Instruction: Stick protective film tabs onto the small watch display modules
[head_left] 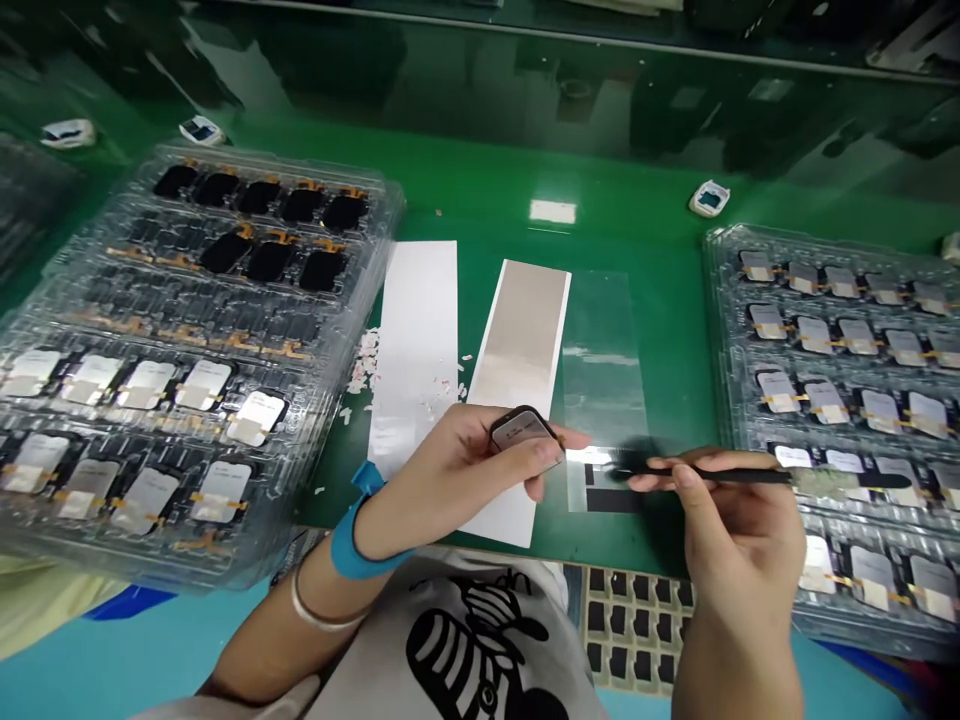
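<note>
Between the thumb and fingers of my left hand (484, 460) is a small watch display module (517, 428), its silvery back facing up and its rim black. My right hand (731, 510) pinches slim black tweezers (750, 476) whose rear part is wrapped in pale tape. Their tip points left and looks blurred, over or near a clear film sheet (604, 350) with black adhesive pieces (611, 500) at its near end. Whether the tip touches a piece I cannot tell. Under my left hand lies a white-edged strip with a beige face (521, 330).
A clear tray (300, 460) at left carries several display modules; another tray (724, 330) stands at right. White backing paper (420, 330) lies beside small paper scraps (365, 362). White watch-like cases (709, 198) sit farther back. Below the table edge is a compartmented tray of black pieces (641, 622).
</note>
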